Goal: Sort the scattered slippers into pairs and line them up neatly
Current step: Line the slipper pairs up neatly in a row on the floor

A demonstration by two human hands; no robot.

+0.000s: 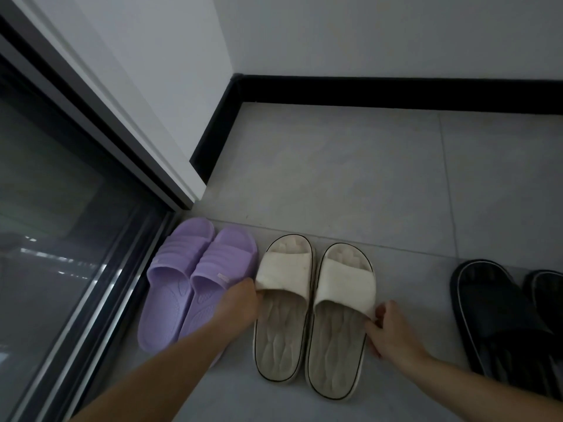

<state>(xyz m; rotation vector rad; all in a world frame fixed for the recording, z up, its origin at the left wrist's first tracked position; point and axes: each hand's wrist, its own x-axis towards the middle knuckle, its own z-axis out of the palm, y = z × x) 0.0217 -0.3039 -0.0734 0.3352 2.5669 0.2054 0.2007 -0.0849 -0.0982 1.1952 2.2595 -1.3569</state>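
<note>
As hands hold cream slippers, purple pair

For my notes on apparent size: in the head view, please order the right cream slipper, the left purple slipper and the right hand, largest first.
1. right cream slipper, largest.
2. left purple slipper, slightly smaller, but it lies a little farther from the camera, so the gap is unsure.
3. right hand, clearly smallest.
</note>
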